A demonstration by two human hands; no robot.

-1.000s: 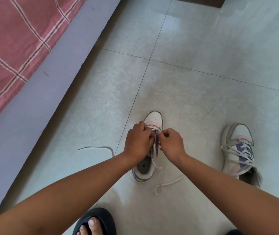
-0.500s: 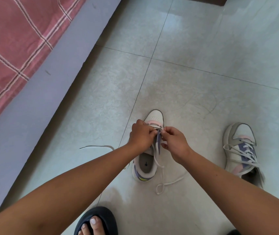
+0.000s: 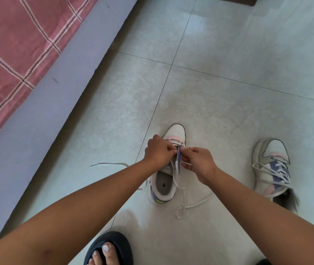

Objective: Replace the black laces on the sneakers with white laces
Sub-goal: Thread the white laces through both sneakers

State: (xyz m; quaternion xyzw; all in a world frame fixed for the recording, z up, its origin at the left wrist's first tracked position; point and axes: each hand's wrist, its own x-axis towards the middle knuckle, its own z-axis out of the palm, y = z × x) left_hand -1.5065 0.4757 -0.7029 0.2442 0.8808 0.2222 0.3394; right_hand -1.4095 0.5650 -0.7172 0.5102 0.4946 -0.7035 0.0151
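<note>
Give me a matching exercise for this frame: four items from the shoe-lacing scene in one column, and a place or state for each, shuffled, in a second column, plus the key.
Things:
1. sneaker between the hands
2. second sneaker
3. dark slipper
4. checked red cover

Places or states:
A. upper left, on the raised platform
B. bottom edge, worn on a foot
C. laced with white, alone on the floor at right
D. partly laced, white lace ends trailing on the tile

Pairs: 1-D, 2-C, 3-B, 4-A
</note>
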